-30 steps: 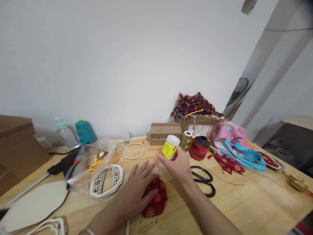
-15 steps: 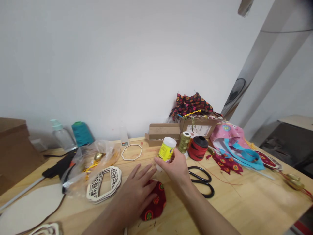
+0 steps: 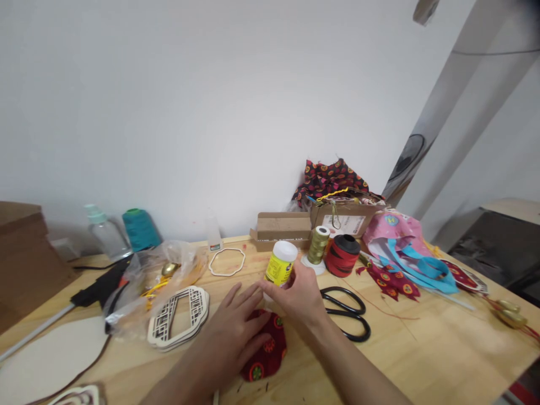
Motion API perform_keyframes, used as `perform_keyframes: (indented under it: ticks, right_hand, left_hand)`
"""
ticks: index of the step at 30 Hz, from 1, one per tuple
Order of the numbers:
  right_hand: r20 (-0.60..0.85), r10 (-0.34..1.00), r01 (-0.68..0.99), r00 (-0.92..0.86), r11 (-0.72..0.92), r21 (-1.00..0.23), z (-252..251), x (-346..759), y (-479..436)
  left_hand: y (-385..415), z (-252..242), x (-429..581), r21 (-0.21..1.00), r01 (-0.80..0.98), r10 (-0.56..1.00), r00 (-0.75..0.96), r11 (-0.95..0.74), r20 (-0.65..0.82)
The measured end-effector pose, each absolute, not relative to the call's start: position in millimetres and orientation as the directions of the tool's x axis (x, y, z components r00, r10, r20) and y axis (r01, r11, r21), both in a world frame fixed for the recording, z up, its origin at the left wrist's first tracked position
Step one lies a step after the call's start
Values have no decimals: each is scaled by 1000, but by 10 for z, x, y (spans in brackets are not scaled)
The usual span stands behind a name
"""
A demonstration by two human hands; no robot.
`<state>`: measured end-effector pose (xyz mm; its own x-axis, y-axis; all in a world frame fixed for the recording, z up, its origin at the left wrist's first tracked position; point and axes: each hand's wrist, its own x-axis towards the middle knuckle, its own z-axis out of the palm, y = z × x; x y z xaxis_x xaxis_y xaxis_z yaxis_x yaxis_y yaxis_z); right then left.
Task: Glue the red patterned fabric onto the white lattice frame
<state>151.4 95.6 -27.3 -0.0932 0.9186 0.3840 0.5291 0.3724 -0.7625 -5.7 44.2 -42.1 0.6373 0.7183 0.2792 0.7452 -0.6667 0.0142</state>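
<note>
My right hand point(image 3: 300, 298) grips a small bottle with a yellow label and white base point(image 3: 279, 267), tilted so that its tip points down at a red patterned fabric piece point(image 3: 267, 350) on the wooden table point(image 3: 422, 349). My left hand point(image 3: 234, 329) lies flat on that fabric with fingers stretched out, pressing it down. Black scissors point(image 3: 348, 315) lie just right of my right hand.
A stack of wooden lattice frames point(image 3: 179, 316), a thin wooden ring point(image 3: 226, 262) and a plastic bag point(image 3: 160, 275) lie to the left. Gold thread point(image 3: 318, 245) and red thread point(image 3: 343, 255) stand behind, with cardboard boxes point(image 3: 282, 228) and fabric scraps point(image 3: 392, 281). A glue gun point(image 3: 101, 287) lies far left.
My right hand has moved the bottle a little left and down, closer to the red fabric. My left hand stays flat on the fabric.
</note>
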Motion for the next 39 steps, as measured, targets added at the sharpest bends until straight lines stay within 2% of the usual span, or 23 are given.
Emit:
perform_keyframes:
  ticks: [5,8,12,23,30,39]
  right_hand:
    - [411,898,535,-158,428,-728,-202,1507,897]
    - [426,885,533,-189,457,-713,-176,1518,880]
    - [440,876,530,-196,472,-704,-181,1542,895]
    - [437,881,506,-182,465,-727,-192,1536,898]
    - [435,884,511,-171,457,-728,-182,1538,898]
    - [426,888,517,-174,451,-728,-220,1549,920]
  left_hand:
    - [425,-336,-15,75,745,730,622,-663,285]
    - [427,-302,-10,78,744,738,633,-663,233]
    - [429,-322,-25,70,741,732,638,-668,240]
    - [435,-353,-22,46,749,738,637,-661,223]
    - [437,-397,-42,66,744,727,625,-665,284]
    - [444,-389,-27,73,760,753,619,-646,223]
